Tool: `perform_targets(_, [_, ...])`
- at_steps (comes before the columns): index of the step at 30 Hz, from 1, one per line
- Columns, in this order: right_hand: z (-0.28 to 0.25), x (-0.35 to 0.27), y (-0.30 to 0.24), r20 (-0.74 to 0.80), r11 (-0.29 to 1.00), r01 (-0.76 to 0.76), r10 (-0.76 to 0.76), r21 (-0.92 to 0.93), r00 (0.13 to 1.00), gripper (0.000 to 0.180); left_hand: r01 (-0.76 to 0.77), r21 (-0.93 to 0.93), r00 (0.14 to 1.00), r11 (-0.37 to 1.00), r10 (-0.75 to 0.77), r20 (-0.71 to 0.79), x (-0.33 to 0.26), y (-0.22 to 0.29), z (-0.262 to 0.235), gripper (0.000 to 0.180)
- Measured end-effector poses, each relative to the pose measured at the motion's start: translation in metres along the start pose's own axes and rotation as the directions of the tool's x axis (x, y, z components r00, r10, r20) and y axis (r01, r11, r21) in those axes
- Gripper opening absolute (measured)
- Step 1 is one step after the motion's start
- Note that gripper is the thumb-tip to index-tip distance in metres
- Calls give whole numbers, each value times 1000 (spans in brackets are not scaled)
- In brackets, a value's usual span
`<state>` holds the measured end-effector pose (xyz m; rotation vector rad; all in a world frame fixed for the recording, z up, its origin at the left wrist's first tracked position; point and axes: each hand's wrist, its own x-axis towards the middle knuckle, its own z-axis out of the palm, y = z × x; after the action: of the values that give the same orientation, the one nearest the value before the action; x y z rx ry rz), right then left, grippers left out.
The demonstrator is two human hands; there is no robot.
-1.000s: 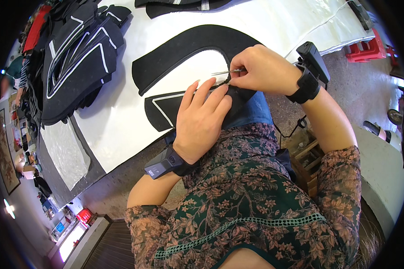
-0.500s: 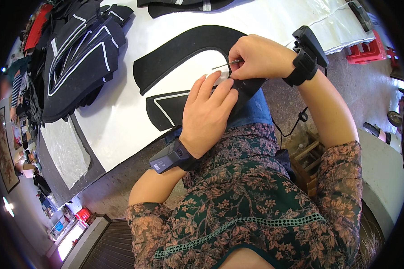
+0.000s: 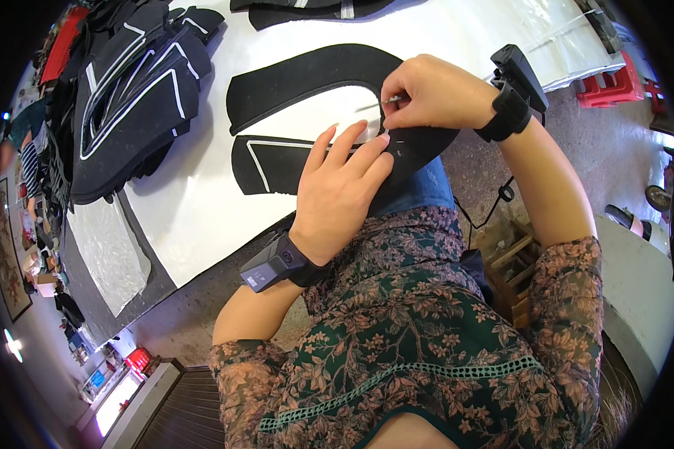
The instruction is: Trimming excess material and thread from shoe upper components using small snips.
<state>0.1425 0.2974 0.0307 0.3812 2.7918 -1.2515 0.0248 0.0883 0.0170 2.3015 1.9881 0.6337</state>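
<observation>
A black U-shaped padded fabric piece (image 3: 307, 71) lies on the white-topped table, its bend to the right and its two arms pointing left. White trim lines its nearer arm. My left hand (image 3: 344, 179) rests palm down across that nearer arm, fingers stretched out, fingertips at the inner edge by the bend. My right hand (image 3: 438, 97) is closed at the bend, pinching a thin pointed metal tool (image 3: 374, 107). The tool's tip points left over the white surface inside the U. Its exact kind is hard to make out, since my fingers cover the rest.
On the left of the table (image 3: 202, 217) stands a heap of similar black pieces (image 3: 138, 97) with white trim. More black pieces (image 3: 314, 11) lie at the far edge. A clear plastic sheet (image 3: 108, 254) covers the left corner. Red stools (image 3: 610, 86) stand beyond, right; another person (image 3: 30, 142) is far left.
The black piece has turned slightly, its nearer arm swinging away from me and left. My left hand has shifted a little left with it. My right hand keeps its pinch almost in place.
</observation>
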Motion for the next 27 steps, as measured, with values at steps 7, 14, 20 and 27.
perform_targets(7, [18, -3, -10, -50, 996, -86, 84, -37, 995, 25, -96, -49, 991, 994, 100, 85, -2, -24, -15, 24])
perform_targets(14, [1, -5, -4, -33, 998, -50, 49, -30, 998, 21, -79, -38, 994, 996, 81, 71, -5, -19, -13, 26])
perform_targets(20, [0, 2, -7, -28, 998, -15, 16, 54, 999, 22, -62, -55, 997, 997, 64, 35, -3, -16, -6, 27])
perform_targets(27, [3, 10, -1, -21, 997, -14, 13, -70, 1000, 23, -34, -36, 999, 999, 33, -19, -2, -9, -1, 29])
